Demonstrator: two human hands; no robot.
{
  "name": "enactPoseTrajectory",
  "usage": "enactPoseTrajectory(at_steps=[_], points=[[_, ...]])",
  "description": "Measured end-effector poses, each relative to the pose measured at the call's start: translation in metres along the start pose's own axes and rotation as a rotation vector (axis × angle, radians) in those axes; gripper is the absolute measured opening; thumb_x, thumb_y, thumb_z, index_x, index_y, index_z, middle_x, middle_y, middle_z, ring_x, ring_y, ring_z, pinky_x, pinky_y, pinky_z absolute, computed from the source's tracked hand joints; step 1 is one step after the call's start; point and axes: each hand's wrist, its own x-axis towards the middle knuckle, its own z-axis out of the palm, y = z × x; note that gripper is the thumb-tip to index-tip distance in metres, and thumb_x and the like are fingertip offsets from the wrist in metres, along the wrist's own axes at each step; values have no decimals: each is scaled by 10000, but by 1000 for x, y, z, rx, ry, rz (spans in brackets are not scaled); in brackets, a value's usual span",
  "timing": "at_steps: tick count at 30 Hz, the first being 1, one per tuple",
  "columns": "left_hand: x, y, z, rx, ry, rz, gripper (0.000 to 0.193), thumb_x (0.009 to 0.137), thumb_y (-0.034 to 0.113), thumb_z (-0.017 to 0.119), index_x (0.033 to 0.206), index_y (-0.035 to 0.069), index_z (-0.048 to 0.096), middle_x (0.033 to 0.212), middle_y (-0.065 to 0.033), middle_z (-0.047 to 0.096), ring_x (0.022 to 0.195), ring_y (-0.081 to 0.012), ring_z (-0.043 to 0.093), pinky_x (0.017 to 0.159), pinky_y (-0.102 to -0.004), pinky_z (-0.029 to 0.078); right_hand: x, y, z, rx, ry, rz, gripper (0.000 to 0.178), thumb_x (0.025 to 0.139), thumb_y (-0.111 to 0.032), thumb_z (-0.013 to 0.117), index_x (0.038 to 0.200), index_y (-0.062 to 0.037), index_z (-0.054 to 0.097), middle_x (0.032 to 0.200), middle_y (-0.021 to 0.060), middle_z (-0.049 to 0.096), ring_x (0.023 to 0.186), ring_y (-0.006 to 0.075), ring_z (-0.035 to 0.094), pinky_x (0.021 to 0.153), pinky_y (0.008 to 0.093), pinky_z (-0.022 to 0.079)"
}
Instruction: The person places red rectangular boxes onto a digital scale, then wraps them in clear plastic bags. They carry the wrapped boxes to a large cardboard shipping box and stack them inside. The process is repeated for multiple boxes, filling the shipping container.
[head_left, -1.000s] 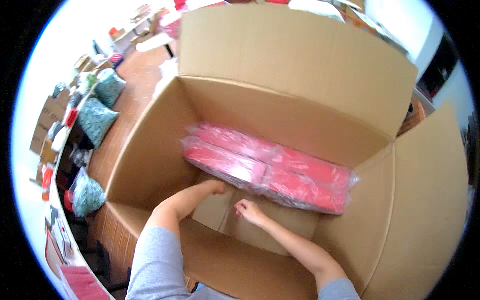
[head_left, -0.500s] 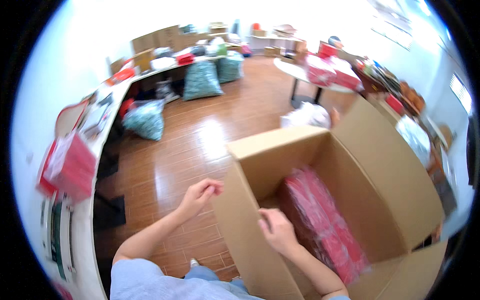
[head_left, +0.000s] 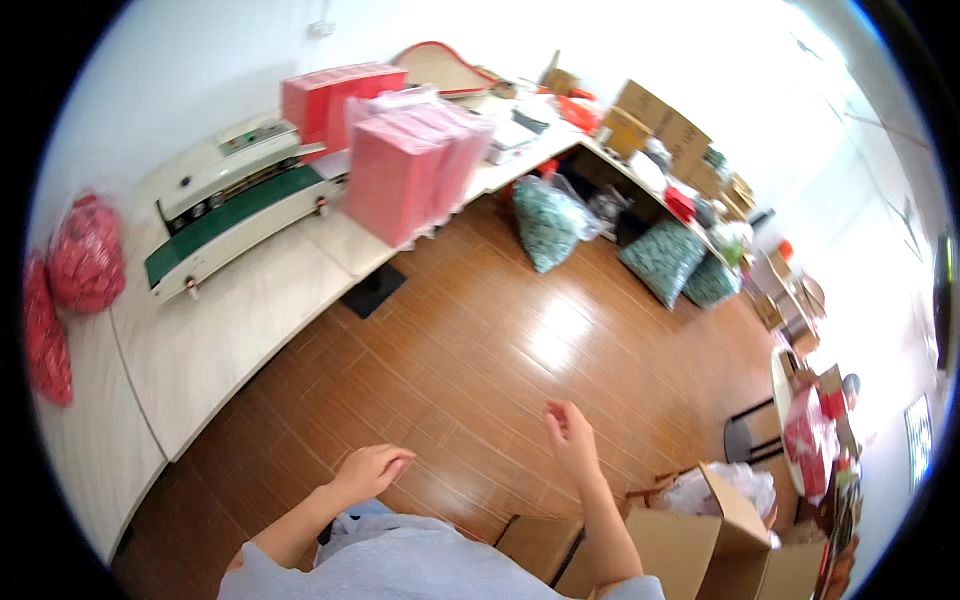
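Two bare hands, a left hand [head_left: 372,474] and a right hand [head_left: 573,440], hang in front of the body, short of the pink-red, plastic-wrapped rectangular packages [head_left: 392,185] on the desk.
The right grip is half curled, thumb and fingers slightly apart, with nothing seen in it; the left grip is loosely bent, palm hidden, and whether its fingertips meet I cannot tell. Both are above the brown wood-look floor [head_left: 450,350]. The packages stand on end, long axis upright, in a row near the edge of the white, faintly veined desk [head_left: 230,350], ahead of both hands. The left hand looks slightly nearer them; the right forearm is beside the brown cardboard carton [head_left: 670,545]. Left of the packages sits a cream machine with a green belt [head_left: 235,222].
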Motion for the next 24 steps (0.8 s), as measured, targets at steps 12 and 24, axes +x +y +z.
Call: enactPoseTrajectory(at_steps=[12, 24], points=[[89, -60, -134, -180, 365, -169, 284, 931, 119, 520, 1206, 72, 573, 1022, -88, 663, 930, -210, 634, 803, -324, 501, 306, -37, 213, 180, -92, -226, 563, 816, -201, 723, 1280, -14, 464, 1062, 97, 589, 937, 191, 570, 776, 305, 489], [275, -199, -279, -282, 953, -295, 409, 976, 196, 484, 1351, 58, 396, 1161, -111, 591, 1075, -195, 553, 952, -332, 409, 579, -14, 352, 294, -21, -212, 1054, 653, -282, 854, 1411, 62, 207, 1334, 225, 344, 1187, 302, 429, 1001, 385, 388]])
